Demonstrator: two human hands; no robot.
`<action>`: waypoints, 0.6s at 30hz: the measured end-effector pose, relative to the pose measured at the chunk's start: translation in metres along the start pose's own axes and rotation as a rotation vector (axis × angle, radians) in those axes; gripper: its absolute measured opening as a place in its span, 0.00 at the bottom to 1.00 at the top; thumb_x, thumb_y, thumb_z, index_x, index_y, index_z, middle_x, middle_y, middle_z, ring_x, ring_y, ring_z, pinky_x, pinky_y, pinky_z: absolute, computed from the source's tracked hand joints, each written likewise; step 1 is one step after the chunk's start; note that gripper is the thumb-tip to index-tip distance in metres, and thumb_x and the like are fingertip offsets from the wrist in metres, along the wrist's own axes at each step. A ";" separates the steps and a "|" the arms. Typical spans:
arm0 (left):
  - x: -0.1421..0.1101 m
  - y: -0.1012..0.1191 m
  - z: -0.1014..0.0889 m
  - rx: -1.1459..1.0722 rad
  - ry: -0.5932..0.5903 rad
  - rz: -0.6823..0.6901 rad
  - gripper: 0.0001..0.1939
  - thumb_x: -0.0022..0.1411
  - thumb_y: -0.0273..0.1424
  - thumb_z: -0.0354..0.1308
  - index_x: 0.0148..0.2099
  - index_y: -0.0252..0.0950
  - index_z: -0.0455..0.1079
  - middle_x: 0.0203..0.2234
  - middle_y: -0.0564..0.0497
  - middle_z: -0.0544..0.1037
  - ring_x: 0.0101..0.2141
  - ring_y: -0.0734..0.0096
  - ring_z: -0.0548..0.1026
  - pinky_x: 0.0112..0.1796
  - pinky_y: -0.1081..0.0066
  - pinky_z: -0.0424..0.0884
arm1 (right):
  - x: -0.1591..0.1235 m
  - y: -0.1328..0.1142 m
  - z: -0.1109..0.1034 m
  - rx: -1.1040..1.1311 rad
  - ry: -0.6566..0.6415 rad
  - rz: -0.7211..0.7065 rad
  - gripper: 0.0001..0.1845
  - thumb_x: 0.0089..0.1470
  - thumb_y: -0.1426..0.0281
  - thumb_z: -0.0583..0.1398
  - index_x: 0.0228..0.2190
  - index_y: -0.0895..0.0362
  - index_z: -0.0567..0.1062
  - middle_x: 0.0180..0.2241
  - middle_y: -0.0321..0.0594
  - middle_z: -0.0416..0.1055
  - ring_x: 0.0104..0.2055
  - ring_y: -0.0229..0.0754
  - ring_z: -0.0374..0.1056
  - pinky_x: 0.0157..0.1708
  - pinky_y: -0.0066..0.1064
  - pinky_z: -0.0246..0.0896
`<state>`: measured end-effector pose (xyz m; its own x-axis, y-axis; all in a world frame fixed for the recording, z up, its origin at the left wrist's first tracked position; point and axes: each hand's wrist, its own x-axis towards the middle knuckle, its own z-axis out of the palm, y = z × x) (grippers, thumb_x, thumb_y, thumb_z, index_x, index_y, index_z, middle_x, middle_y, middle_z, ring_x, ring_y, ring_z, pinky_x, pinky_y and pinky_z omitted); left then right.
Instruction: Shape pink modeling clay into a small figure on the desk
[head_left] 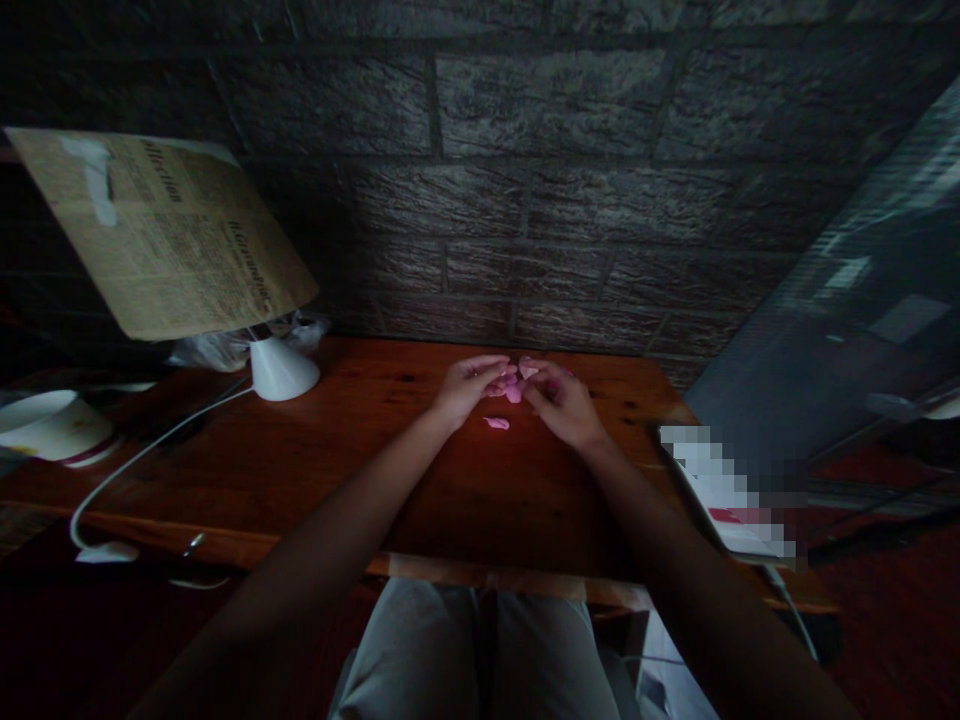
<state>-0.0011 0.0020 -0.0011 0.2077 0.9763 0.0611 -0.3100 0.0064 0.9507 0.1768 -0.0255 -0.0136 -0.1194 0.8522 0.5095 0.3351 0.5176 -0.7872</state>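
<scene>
Both hands meet over the far middle of a reddish wooden table [315, 450]. My left hand [469, 385] and my right hand [562, 400] have their fingers curled together around a small cluster of pink pieces [514, 382], which look like petals or soft scraps. Fingertips of both hands pinch at this pink stuff between them. One separate pink piece [496, 423] lies on the table just below the hands, touching neither. What exactly the pink material is cannot be made out in the dim light.
A white lamp base [281, 368] stands at the back left with its white cable [142, 455] running to the table's front edge. A newspaper sheet [161, 230] leans overhead at left. A white dish [45, 425] sits far left; a blurred book or device [731, 490] lies right.
</scene>
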 end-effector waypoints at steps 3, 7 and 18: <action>0.001 0.004 -0.003 0.042 -0.030 0.031 0.12 0.53 0.34 0.73 0.37 0.33 0.81 0.32 0.46 0.83 0.26 0.78 0.71 0.32 0.72 0.71 | -0.001 0.001 0.003 0.061 -0.021 0.039 0.17 0.55 0.63 0.62 0.46 0.52 0.77 0.36 0.42 0.81 0.37 0.47 0.77 0.35 0.38 0.73; -0.001 0.005 0.001 0.110 -0.051 0.111 0.17 0.49 0.41 0.75 0.29 0.33 0.77 0.24 0.50 0.79 0.23 0.79 0.68 0.27 0.74 0.66 | -0.001 0.002 0.006 0.169 -0.039 0.119 0.14 0.53 0.61 0.64 0.41 0.52 0.80 0.36 0.41 0.81 0.35 0.45 0.76 0.30 0.35 0.71; -0.004 0.004 0.006 0.130 0.068 0.160 0.35 0.39 0.53 0.75 0.20 0.38 0.55 0.13 0.62 0.60 0.18 0.82 0.59 0.22 0.76 0.58 | -0.002 -0.012 0.006 0.409 -0.153 0.219 0.17 0.48 0.60 0.71 0.40 0.51 0.81 0.35 0.36 0.79 0.28 0.37 0.70 0.24 0.28 0.63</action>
<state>0.0023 -0.0036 0.0040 0.1011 0.9750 0.1981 -0.2111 -0.1736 0.9619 0.1672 -0.0327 -0.0070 -0.2335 0.9301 0.2834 -0.0235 0.2860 -0.9579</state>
